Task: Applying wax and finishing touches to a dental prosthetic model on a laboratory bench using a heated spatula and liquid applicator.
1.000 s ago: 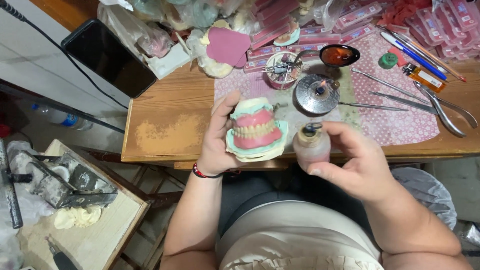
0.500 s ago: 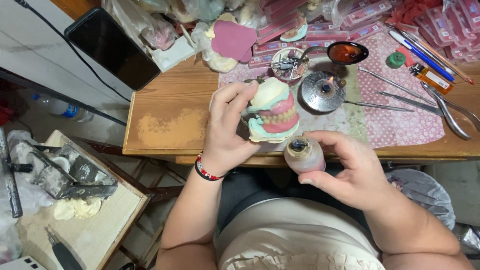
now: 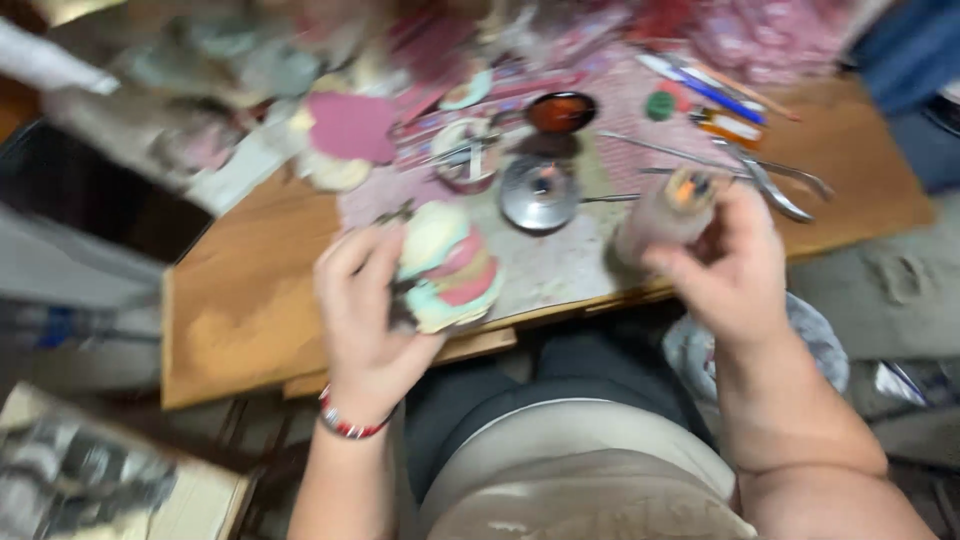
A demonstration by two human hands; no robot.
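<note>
Moved since half a second ago: right hand (image 3: 735, 265) has risen from the lap edge to above the table's front edge, carrying its small bottle (image 3: 668, 215); the view is now motion-blurred.

- Left hand (image 3: 365, 315) — fingers curled around a denture model (image 3: 450, 268), pale green and cream with pink gum bands, held over the front edge of the wooden table (image 3: 240, 310). Red and white bracelet (image 3: 345, 425) at the wrist.
- Right hand — fingers closed around the pale bottle, its orange-tipped neck tilted away from the person.
- Between the hands, on the patterned cloth (image 3: 560, 265): round metal lid (image 3: 540, 195).
- Further back: dark red bowl (image 3: 560, 112), metal pliers (image 3: 775, 185), pens (image 3: 700, 85), pink wax sheet (image 3: 350, 125) — details blurred.
</note>
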